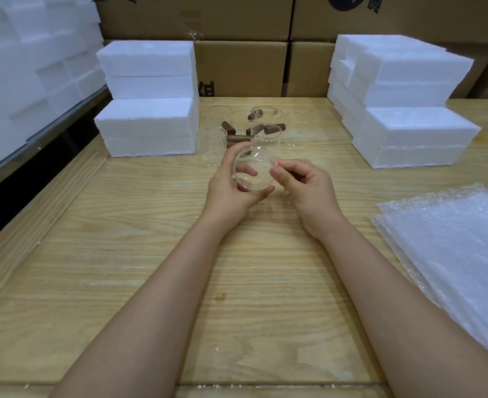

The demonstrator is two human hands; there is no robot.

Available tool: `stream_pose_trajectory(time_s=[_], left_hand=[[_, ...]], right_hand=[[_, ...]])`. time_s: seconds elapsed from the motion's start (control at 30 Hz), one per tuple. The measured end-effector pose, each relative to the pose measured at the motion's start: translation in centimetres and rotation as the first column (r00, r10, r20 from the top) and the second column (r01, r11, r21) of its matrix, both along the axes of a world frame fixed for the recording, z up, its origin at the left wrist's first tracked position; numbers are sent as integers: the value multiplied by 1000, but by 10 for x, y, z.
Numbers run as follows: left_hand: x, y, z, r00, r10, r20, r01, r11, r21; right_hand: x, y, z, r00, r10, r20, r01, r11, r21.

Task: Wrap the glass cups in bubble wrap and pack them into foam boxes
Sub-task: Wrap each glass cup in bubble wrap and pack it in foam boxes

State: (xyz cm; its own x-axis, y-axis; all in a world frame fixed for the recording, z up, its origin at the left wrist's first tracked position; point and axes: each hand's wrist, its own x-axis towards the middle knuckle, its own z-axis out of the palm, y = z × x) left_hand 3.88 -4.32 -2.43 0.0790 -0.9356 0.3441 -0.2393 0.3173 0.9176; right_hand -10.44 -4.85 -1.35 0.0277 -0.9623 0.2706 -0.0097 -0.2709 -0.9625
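bare forearms [150, 297] over pale wooden table [93, 225]. left hand [231, 196] curls round clear round glass cup [252, 170], mouth toward camera; right hand [308, 188] pinches its right rim. clear bubble wrap sheets [452, 239] lie near right, closer to right hand.

Left hand [231, 193] holds a clear glass cup [252, 169] tipped on its side over the wooden table [122, 254], right hand [303, 185] pinching its rim. Foam boxes [148, 124] stacked both sides, bubble wrap [452, 239] on the right.
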Motion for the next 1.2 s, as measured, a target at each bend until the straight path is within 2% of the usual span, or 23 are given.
stream_pose_trajectory(time_s=[0.3,0.5,0.7,0.87,1.2], left_hand=[[-9,4,3,984,32,176,-17,996,-86],[-11,5,1,970,47,239,-22,994,-107],[-12,5,1,964,87,252,-56,990,-129],[-10,5,0,967,96,235,-68,989,-128],[-10,7,4,986,72,150,-60,995,-84]], right_hand=[[5,-4,-3,985,-156,77,155,988,14],[10,0,-4,949,-315,-15,314,949,-24],[15,4,-4,948,-256,-187,247,967,-69],[13,3,-4,894,-220,-390,180,974,-137],[12,6,-4,855,-282,-436,166,944,-285]])
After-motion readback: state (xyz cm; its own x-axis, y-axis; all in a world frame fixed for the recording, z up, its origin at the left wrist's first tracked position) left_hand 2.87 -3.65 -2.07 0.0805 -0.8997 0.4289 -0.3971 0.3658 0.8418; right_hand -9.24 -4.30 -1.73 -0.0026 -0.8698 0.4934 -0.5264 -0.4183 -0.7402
